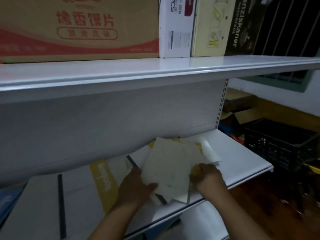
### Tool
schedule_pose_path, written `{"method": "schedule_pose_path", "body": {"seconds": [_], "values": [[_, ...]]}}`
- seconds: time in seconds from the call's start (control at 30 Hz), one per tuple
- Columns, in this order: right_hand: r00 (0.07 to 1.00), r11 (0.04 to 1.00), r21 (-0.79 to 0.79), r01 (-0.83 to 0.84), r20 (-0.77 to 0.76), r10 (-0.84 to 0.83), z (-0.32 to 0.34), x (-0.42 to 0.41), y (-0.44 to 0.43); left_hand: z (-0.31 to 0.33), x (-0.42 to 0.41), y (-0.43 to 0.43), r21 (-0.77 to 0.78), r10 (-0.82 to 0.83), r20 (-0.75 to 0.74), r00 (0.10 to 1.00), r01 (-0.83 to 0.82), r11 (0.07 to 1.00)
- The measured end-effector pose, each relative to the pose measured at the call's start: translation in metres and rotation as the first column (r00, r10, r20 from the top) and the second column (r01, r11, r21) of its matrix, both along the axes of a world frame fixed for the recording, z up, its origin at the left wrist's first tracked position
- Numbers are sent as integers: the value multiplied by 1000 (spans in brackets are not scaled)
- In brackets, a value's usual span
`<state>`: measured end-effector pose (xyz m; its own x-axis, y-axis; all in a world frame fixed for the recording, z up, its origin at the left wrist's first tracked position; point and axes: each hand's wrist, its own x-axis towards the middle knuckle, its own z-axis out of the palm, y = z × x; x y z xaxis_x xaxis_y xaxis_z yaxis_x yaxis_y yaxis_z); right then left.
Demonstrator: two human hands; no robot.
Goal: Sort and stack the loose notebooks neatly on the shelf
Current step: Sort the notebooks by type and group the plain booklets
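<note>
The loose notebooks [169,167] lay in a skewed fan on the middle shelf [242,153], pale covers overlapping at different angles, yellow edges poking out between them. The left hand [136,186] gripped the fan's near left corner, thumb on the top cover; the right hand [210,178] clutched its right side, fingers curled on a yellow edge. Squaring seemed barely begun: no edges lined up yet. Just left lay larger white pads [78,196] with black spines (whether already sorted, I could not tell). Above, the upper shelf [155,71] carried a cardboard box [78,26]; a black crate [277,144] stood right.
</note>
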<state>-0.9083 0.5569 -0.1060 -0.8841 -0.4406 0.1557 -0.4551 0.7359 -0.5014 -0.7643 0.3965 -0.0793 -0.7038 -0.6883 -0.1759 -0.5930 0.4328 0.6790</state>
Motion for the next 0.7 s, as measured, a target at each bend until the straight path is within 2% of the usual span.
{"method": "schedule_pose_path", "body": {"seconds": [0.07,0.13,0.23,0.27,0.33,0.47,0.63,0.7], "values": [[998,1000,0,-16,61,16,-2,-5,6,0,-2,0,41,11,-66,998,-8,999],[989,1000,-15,22,144,-20,3,-5,9,3,-4,1,154,63,-151,987,-40,987],[995,996,-76,53,87,-46,9,-3,6,11,2,-2,447,251,-290,924,-101,889],[997,992,-118,53,59,-46,10,-1,2,14,8,-6,495,302,-321,898,-113,861],[998,990,-131,58,43,-53,12,2,-7,20,26,-20,526,381,-386,840,-139,839],[992,982,187,-9,126,-15,13,9,-20,32,85,-58,521,555,-470,686,-292,802],[962,964,241,-115,269,47,38,1,-15,32,162,-92,515,722,-415,554,-511,688],[929,986,120,-117,365,65,53,-1,-17,30,186,-98,515,774,-372,513,-579,632]]}}
